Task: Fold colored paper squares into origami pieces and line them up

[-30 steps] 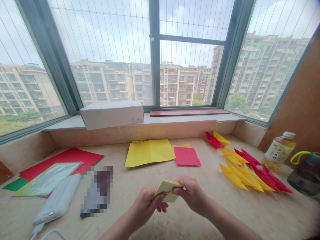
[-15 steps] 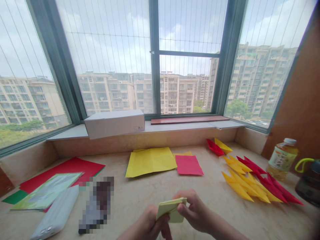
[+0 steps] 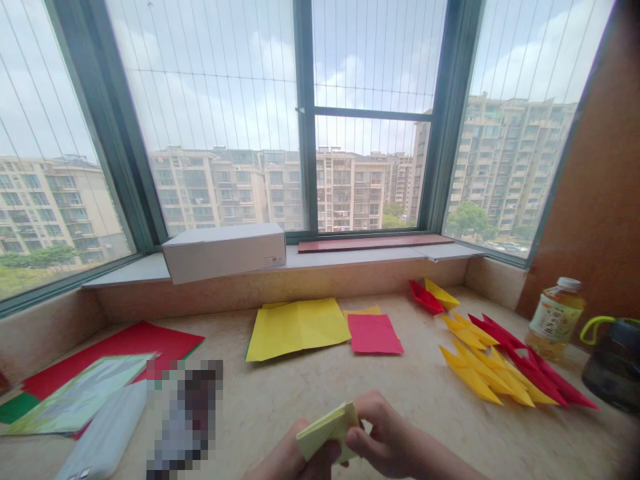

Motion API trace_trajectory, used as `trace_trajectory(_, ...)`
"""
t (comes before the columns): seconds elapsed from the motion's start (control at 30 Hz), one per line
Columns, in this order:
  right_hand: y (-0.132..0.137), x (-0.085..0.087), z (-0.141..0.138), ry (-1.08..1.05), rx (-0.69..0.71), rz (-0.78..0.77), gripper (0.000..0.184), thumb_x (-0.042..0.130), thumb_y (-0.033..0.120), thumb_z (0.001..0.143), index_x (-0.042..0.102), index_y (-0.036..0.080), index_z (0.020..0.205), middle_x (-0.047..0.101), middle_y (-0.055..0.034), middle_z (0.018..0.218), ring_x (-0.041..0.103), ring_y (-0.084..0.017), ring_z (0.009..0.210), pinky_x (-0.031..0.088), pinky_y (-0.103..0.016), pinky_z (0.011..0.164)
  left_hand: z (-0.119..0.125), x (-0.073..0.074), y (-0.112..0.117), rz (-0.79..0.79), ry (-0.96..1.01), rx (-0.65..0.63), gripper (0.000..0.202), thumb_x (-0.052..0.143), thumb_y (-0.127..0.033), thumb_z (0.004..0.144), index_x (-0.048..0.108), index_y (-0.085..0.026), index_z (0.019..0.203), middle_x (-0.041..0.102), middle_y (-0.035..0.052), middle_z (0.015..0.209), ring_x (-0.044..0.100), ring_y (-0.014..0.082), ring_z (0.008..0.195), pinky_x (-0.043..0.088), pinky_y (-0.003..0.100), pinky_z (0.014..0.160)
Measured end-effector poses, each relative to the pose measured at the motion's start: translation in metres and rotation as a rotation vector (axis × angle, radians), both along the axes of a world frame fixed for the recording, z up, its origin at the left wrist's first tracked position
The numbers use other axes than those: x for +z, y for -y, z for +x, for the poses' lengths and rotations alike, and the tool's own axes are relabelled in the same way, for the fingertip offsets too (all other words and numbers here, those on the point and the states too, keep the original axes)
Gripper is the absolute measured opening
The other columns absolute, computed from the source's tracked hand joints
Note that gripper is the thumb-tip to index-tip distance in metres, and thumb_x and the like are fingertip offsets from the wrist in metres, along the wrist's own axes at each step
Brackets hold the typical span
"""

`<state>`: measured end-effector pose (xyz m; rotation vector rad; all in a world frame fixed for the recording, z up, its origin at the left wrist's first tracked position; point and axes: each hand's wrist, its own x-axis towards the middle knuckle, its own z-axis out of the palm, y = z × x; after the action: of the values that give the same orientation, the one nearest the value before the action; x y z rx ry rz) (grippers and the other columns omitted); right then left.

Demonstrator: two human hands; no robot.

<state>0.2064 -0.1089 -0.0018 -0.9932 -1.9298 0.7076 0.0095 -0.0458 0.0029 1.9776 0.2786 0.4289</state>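
Both hands sit lower in the view than a second ago, the left hand [image 3: 295,461] now nearly cut off by the bottom edge. The folded pale yellow paper [image 3: 327,430] tilts further, left corner dipping, at the right hand [image 3: 385,437]. The white power bank [image 3: 103,433] slides partly out of frame.

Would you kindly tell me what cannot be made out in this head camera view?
Head view:
The folded yellow paper: partly hidden by the left hand and right hand.
The pixelated object: blurred, kind unreadable.
The dark jug: cut off by the right edge.
The bottle's label: too small to read.
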Motion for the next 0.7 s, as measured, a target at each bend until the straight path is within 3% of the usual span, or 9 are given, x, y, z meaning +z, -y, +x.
trace_trajectory(0.07,0.000,0.004,-0.002,-0.054,0.027,-0.029,0.043,0.041,0.051,0.099,0.060,0.017,0.080,0.060,-0.0010,0.065,0.054,-0.010,0.055,0.042,-0.017,0.052,0.003,-0.006,0.000,-0.008,0.073,0.033,0.053,0.036,-0.056,0.099,0.069,-0.015,0.108,0.064,0.0061,0.074,0.053,0.0095,0.051,0.043,0.016,0.045)
trace_trajectory(0.13,-0.001,0.007,-0.005,-0.070,-0.016,-0.004,0.038,0.041,0.044,0.100,0.058,0.017,0.078,0.059,-0.0001,0.063,0.053,-0.009,0.052,0.042,-0.017,0.051,0.003,-0.007,0.001,0.030,0.091,0.067,0.049,0.036,-0.052,0.100,0.069,-0.016,0.108,0.068,0.0086,0.081,0.057,0.0097,0.054,0.048,0.018,0.050)
trace_trajectory(0.3,-0.002,0.006,-0.005,0.043,-0.111,0.074,0.035,0.041,0.031,0.098,0.050,0.019,0.066,0.053,0.0028,0.054,0.050,-0.009,0.049,0.039,-0.018,0.053,-0.003,-0.004,0.001,0.160,0.095,0.129,0.042,0.044,-0.048,0.099,0.074,-0.018,0.096,0.068,0.0060,0.069,0.062,0.0144,0.060,0.054,0.023,0.063)
trace_trajectory(0.4,-0.002,0.007,0.001,0.118,-0.148,0.042,0.027,0.044,0.028,0.097,0.052,0.019,0.072,0.050,0.0047,0.054,0.046,-0.009,0.049,0.036,-0.019,0.053,-0.008,-0.002,-0.003,0.205,0.230,0.327,0.039,0.058,-0.049,0.091,0.067,-0.021,0.117,0.072,0.0103,0.100,0.067,0.0220,0.083,0.056,0.030,0.077)
trace_trajectory(0.5,-0.003,0.009,0.007,0.247,-0.205,0.042,0.025,0.051,0.029,0.093,0.051,0.019,0.070,0.043,0.0063,0.056,0.036,-0.008,0.050,0.030,-0.020,0.053,-0.013,0.002,-0.010,0.220,0.266,0.449,0.058,0.063,-0.047,0.088,0.048,-0.026,0.140,0.065,0.0131,0.125,0.067,0.0242,0.097,0.056,0.033,0.082)
trace_trajectory(0.6,-0.001,0.011,0.008,0.346,-0.180,0.013,0.028,0.054,0.030,0.091,0.050,0.019,0.066,0.036,0.0075,0.054,0.029,-0.007,0.048,0.025,-0.021,0.050,-0.014,0.005,-0.012,0.331,0.135,0.425,0.053,0.063,-0.041,0.090,0.048,-0.028,0.139,0.069,0.0097,0.116,0.067,0.0216,0.093,0.054,0.029,0.079)
trace_trajectory(0.7,0.003,0.012,0.005,0.391,-0.181,-0.019,0.039,0.055,0.036,0.091,0.044,0.018,0.059,0.027,0.0082,0.049,0.025,-0.006,0.045,0.020,-0.023,0.046,-0.009,0.005,-0.008,0.444,-0.016,0.306,0.042,0.055,-0.038,0.094,0.052,-0.028,0.135,0.072,0.0042,0.092,0.066,0.0181,0.079,0.051,0.027,0.075)
